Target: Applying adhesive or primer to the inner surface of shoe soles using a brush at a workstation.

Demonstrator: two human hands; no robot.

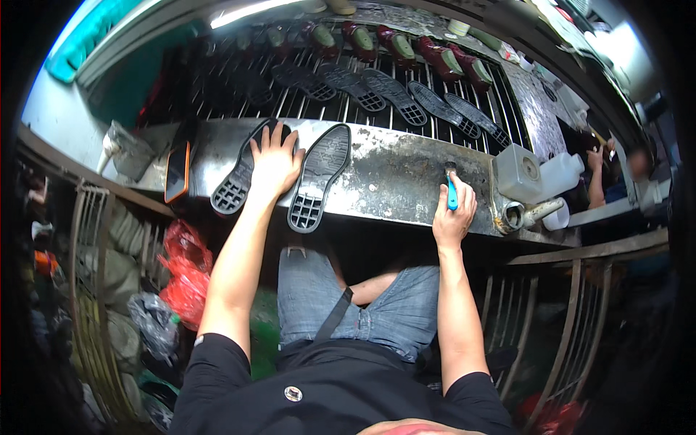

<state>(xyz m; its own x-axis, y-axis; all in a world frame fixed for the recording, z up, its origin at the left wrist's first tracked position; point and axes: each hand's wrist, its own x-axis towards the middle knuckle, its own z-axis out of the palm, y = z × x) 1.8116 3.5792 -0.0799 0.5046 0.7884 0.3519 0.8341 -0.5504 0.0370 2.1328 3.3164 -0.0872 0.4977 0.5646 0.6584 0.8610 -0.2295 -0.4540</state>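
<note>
My left hand [277, 163] lies with its fingers spread over the upper part of a black shoe sole [233, 190] on the metal work ledge [391, 163]. Just right of it, and apart from the fingers, a second black sole [319, 174] rests tread up, its grid-patterned heel toward me. Farther right, my right hand [455, 214] is closed around the blue handle of a small brush [452, 193]. The dark bristles point away from me, above the ledge; whether they touch it I cannot tell.
Beyond the ledge, metal bars carry a row of black soles [395, 94] and dark red shoes [399, 47]. An orange-edged phone [177, 172] and a metal can [130, 152] stand left. Translucent plastic jugs [518, 172] and a small pot [512, 215] are at the right end.
</note>
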